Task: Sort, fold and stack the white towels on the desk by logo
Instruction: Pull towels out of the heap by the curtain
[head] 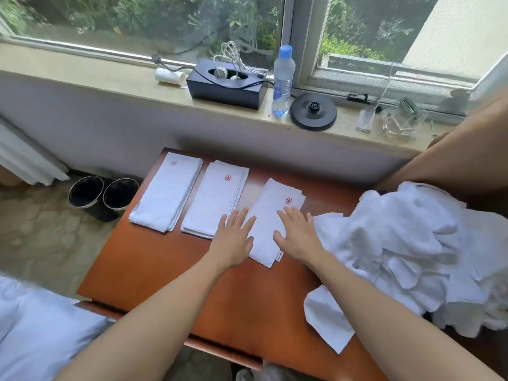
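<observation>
Towel [268,224] in hand lies folded into a long strip on the tabletop [165,270], right of centre, with its red flower logo [288,201] face up at the far end. Two stacks lie to its left. The middle stack [215,198], just beside it, shows what looks like the same flower. The left stack [166,192] carries a fainter, different-looking red mark. An unsorted pile [412,243] covers the right end of the tabletop and reaches the towel's right side; whether it touches or overlaps cannot be told.

Grip: neither hand holds anything. The left hand [235,239] lies flat with fingers straight and spread at the towel's left edge, partly over the gap toward the middle stack. The right hand [298,235] lies flat on the towel's near right part, fingers straight.

Assessment: the step appears to be smoothing the finished fold before stacking.

Recommendations:
- Press from the centre outward toward both ends, so creases run off the cloth rather than bunch.
- Keep the long edges square and the logo uppermost.
- Compare the logo with the middle stack's before placing.
- Lift from both ends together, so the fold does not open.
- Keep the towel clear of the pile, which could drag a corner.
</observation>
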`<state>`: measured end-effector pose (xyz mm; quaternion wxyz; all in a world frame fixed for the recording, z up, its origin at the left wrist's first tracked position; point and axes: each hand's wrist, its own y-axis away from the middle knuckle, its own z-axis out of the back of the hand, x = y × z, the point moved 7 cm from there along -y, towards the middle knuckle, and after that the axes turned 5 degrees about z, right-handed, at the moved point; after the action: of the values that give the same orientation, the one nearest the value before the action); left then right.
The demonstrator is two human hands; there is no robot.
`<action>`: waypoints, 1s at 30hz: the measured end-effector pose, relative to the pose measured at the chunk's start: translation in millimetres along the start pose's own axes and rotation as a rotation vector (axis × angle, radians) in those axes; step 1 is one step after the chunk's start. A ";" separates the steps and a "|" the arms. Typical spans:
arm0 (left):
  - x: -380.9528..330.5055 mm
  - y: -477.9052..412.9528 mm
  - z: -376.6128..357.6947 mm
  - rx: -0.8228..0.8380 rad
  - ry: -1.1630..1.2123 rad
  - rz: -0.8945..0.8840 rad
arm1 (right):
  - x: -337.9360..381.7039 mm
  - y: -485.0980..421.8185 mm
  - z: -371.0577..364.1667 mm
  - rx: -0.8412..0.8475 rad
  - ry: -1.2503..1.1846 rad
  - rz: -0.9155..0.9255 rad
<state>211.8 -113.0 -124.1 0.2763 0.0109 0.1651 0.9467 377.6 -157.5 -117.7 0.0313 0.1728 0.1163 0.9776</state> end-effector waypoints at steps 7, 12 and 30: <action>8.0 -63.8 -53.9 0.132 -0.075 -0.043 | -46.8 -66.0 -72.0 0.174 -0.006 -0.084; 17.3 -91.8 -85.7 0.209 -0.119 -0.119 | -63.4 -85.2 -109.4 0.320 -0.041 -0.116; 65.8 -136.4 -75.4 0.136 -0.032 -0.158 | -31.0 -147.9 -98.0 0.269 0.052 -0.116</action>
<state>218.5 6.7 -243.5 0.3515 0.0315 0.2247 0.9083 376.0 -38.3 -252.7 0.0610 0.1430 0.2567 0.9539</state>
